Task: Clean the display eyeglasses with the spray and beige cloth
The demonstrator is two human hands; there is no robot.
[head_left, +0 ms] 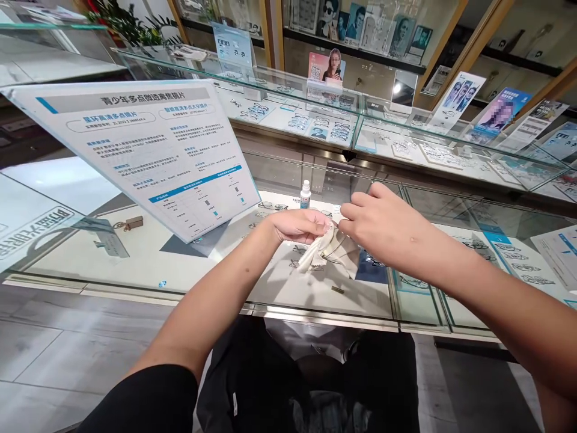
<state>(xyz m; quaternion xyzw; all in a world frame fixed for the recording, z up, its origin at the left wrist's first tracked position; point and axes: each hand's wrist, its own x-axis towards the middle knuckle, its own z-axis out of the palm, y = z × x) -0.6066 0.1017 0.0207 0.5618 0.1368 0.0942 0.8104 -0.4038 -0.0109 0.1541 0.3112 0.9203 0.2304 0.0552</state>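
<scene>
The left hand point(301, 225) was pinched on the top of a soft, cream-coloured, folded fabric cloth point(333, 251), its thumb laid along the near side. The right hand point(383, 219) had its fingers curled in at the top of the same cloth, close to the left fingertips; its back faced the camera, so whether it was clamped on the cloth or on something within could not be told. The cloth hung between the hands, above the front half of a long glass-topped display table point(274, 294), its lower folds spread toward the table's front edge. A thin, dark, curved line ran across the fabric, too small to identify. Just beyond the left hand, toward the table's back edge, stood a small white plastic bottle with a blue label point(305, 195), upright. Below the cloth, nearer the front edge, lay a short, narrow, brass-coloured bar point(337, 290). A large white rectangular board with blue headings and printed text point(157, 144) stood tilted on the left part of the table, its lower corner well apart from the front edge. To the left of that corner lay a small brown block-shaped fob point(134, 223). A small blue sticker point(162, 284) sat near the front edge. Thin-framed eyeglasses point(525, 266) showed through the glass toward the table's right end.
</scene>
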